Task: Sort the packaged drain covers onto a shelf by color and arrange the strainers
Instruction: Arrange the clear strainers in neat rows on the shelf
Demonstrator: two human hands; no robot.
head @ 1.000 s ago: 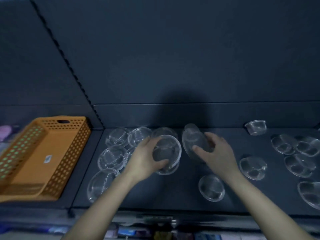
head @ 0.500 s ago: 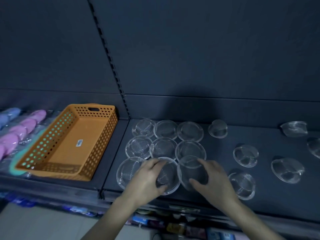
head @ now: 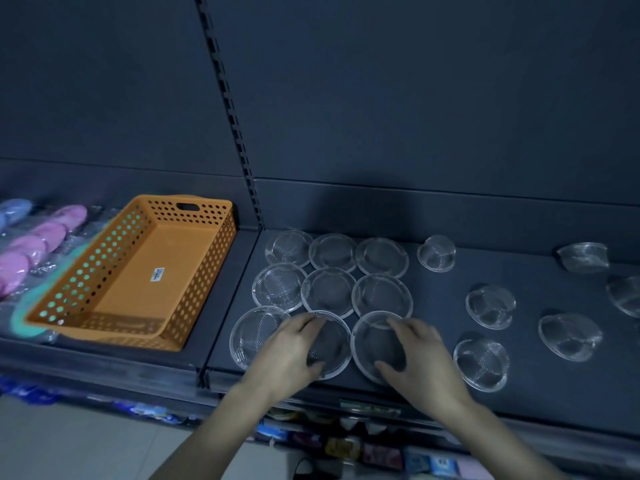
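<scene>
Strainers: nine clear-rimmed mesh discs form a three-by-three block (head: 329,289) on the dark shelf (head: 433,303), with neighbouring rims touching or just beside one another. The block sits at about 6 o'clock from the view's centre.

Left hand (head: 294,351) is over the front-middle strainer (head: 334,344). Its fingers curl to the far rim and its thumb is at the near rim, so it grips the disc across its width.

Right hand (head: 422,362) holds the front-right strainer (head: 375,344) the same way, with fingertips at 12 o'clock on the rim and the thumb near 6 o'clock. I cannot tell whether either disc is lifted off the shelf.

Front-left strainer (head: 254,332) lies at 9 o'clock from the left hand. The hand overlaps its edge in view, and contact cannot be judged.

Loose strainers lie at 3 o'clock from the block and apart from it. The nearest are a rear one (head: 435,253), a middle one (head: 490,306) and a front one (head: 481,364). More lie further out at 3 o'clock.

Orange basket (head: 211,271), perforated, stands at 9 o'clock from the block on the adjoining bay. A small label is on its floor.

Packaged drain covers lie at 9 o'clock from the basket. The pink ones (head: 45,237) are in a row, and the blue ones (head: 14,207) are at 10 o'clock from them.
</scene>
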